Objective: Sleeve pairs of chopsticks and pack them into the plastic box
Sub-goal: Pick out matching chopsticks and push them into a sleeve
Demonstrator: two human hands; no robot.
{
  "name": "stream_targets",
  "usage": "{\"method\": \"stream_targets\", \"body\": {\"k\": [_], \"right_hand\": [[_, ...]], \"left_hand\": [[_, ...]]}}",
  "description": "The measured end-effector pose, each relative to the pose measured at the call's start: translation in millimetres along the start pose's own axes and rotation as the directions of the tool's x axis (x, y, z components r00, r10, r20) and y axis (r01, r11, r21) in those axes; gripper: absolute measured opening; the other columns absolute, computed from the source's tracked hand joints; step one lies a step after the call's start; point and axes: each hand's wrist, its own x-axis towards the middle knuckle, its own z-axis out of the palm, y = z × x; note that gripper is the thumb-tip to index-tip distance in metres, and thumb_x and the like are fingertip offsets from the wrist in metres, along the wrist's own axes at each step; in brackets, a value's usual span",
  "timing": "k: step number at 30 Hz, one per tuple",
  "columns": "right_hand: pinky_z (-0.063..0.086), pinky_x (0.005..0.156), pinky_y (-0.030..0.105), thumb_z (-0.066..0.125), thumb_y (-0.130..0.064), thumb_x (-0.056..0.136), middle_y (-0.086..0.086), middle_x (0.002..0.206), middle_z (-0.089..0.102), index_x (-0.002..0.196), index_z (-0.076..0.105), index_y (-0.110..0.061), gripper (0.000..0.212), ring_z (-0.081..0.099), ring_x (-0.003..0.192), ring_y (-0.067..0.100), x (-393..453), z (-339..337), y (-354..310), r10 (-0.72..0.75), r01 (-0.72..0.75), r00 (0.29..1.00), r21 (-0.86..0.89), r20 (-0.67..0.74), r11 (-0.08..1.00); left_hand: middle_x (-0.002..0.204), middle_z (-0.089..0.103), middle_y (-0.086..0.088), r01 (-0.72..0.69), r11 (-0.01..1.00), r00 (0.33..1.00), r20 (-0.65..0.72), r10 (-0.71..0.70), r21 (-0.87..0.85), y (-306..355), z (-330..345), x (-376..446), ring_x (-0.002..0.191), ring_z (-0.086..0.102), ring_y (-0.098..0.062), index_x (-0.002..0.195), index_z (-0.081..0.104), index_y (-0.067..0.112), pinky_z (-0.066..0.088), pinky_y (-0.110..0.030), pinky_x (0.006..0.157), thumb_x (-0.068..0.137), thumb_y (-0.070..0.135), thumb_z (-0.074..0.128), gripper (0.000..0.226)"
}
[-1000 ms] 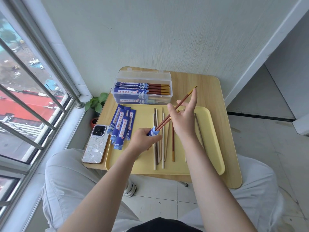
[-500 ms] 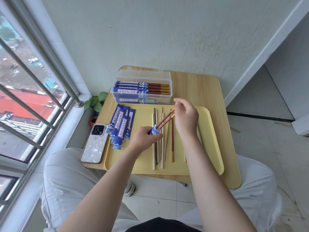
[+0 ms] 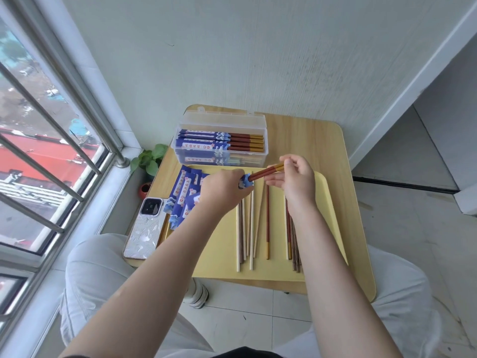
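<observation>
You are pushing the red pair of chopsticks (image 3: pixel 265 171) deeper into the blue sleeve (image 3: pixel 245 182): a second ago most of their length was standing clear of its mouth, and now only the red upper part and gold ends are showing. Your right hand (image 3: pixel 296 180) is pinching those gold ends with curled fingers, while your left hand (image 3: pixel 224 188) is gripping the sleeve, holding it just above the far part of the yellow tray (image 3: pixel 330 202). That suggests this pair is nearly sleeved and will soon be going into the plastic box (image 3: pixel 222 143), which is sitting open at the far edge of the table (image 3: pixel 307 135) with several sleeved pairs already lying inside.

Your left hand is covering most of the sleeve, so how far the tips are reaching inside is impossible to tell. The spare sleeves (image 3: pixel 182 200) on the left are partly hiding behind your left wrist, and your right forearm is crossing some of the loose chopsticks (image 3: pixel 251 228) lying on the near part of the tray, so counting what remains is unreliable.
</observation>
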Motion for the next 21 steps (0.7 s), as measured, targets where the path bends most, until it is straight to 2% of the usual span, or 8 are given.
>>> {"method": "stream_targets", "body": {"k": [2, 4, 5, 6, 9, 12, 18, 21], "right_hand": [[0.061, 0.066, 0.034, 0.04, -0.014, 0.108, 0.012, 0.085, 0.069, 0.106, 0.058, -0.01, 0.019, 0.074, 0.067, 0.025, 8, 5, -1, 0.033, -0.034, 0.999, 0.085, 0.009, 0.996], [0.061, 0.068, 0.034, 0.041, -0.014, 0.108, 0.017, 0.088, 0.069, 0.109, 0.058, -0.007, 0.018, 0.074, 0.07, 0.027, 18, 13, -2, 0.056, -0.055, 0.998, 0.148, -0.004, 0.988], [0.061, 0.069, 0.035, 0.041, -0.014, 0.108, 0.018, 0.089, 0.068, 0.111, 0.057, -0.005, 0.019, 0.074, 0.07, 0.028, 24, 17, -2, 0.071, -0.064, 0.997, 0.184, -0.03, 0.981], [0.062, 0.07, 0.036, 0.04, -0.013, 0.108, 0.017, 0.089, 0.067, 0.112, 0.056, -0.004, 0.019, 0.074, 0.07, 0.028, 31, 22, -2, 0.09, -0.073, 0.994, 0.225, -0.066, 0.972], [0.062, 0.07, 0.036, 0.038, -0.012, 0.108, 0.022, 0.093, 0.067, 0.114, 0.053, -0.003, 0.018, 0.073, 0.067, 0.026, 57, 36, -2, 0.144, -0.076, 0.972, 0.327, -0.188, 0.942], [0.063, 0.07, 0.035, 0.038, -0.012, 0.108, 0.026, 0.097, 0.069, 0.115, 0.052, -0.003, 0.018, 0.073, 0.066, 0.025, 79, 51, 1, 0.168, -0.079, 0.956, 0.339, -0.242, 0.938], [0.063, 0.073, 0.035, 0.043, -0.016, 0.108, 0.019, 0.102, 0.071, 0.125, 0.055, -0.003, 0.025, 0.076, 0.071, 0.023, 95, 84, 2, 0.206, -0.172, 0.973, 0.268, -0.106, 0.948], [0.063, 0.074, 0.039, 0.044, -0.022, 0.107, 0.005, 0.081, 0.075, 0.135, 0.054, -0.005, 0.035, 0.075, 0.07, 0.026, 100, 84, -1, 0.176, -0.165, 0.983, 0.163, -0.06, 0.973]], "left_hand": [[0.072, 0.053, 0.009, -0.029, 0.997, 0.999, -0.017, 0.031, 0.071, -2, -6, 7, 0.067, 0.053, -0.014, 0.098, 0.057, 0.02, 0.035, -0.023, 0.055, 0.096, 0.05, 0.058, 0.03], [0.105, 0.067, 0.003, -0.068, 0.991, 0.992, -0.094, 0.079, 0.117, -11, -5, 17, 0.095, 0.063, -0.019, 0.129, 0.053, 0.022, 0.044, -0.03, 0.089, 0.09, 0.056, 0.064, 0.053], [0.127, 0.063, -0.001, -0.091, 0.987, 0.985, -0.131, 0.108, 0.13, -15, -4, 21, 0.118, 0.059, -0.022, 0.144, 0.043, 0.022, 0.033, -0.038, 0.11, 0.087, 0.057, 0.067, 0.071], [0.144, 0.052, -0.003, -0.101, 0.986, 0.978, -0.17, 0.123, 0.133, -19, -5, 25, 0.136, 0.047, -0.024, 0.153, 0.033, 0.02, 0.019, -0.045, 0.12, 0.085, 0.058, 0.069, 0.086], [0.165, 0.022, -0.004, -0.041, 0.992, 0.976, -0.209, 0.066, 0.12, -30, -10, 37, 0.154, 0.012, -0.023, 0.16, 0.013, 0.017, -0.001, -0.047, 0.124, 0.094, 0.058, 0.054, 0.088], [0.169, 0.004, -0.004, 0.029, 0.993, 0.996, -0.089, -0.018, 0.119, -45, -9, 51, 0.155, -0.004, -0.022, 0.161, 0.006, 0.017, -0.004, -0.045, 0.124, 0.1, 0.057, 0.039, 0.08], [0.169, 0.002, -0.005, 0.079, 0.986, 0.992, 0.089, -0.093, 0.145, -61, 2, 72, 0.155, -0.005, -0.026, 0.161, 0.006, 0.019, 0.001, -0.049, 0.124, 0.1, 0.06, 0.035, 0.079], [0.169, 0.005, -0.003, 0.116, 0.983, 0.985, 0.107, -0.132, 0.145, -69, 9, 81, 0.155, 0.001, -0.026, 0.161, 0.006, 0.021, 0.005, -0.052, 0.123, 0.099, 0.062, 0.037, 0.081]]}}
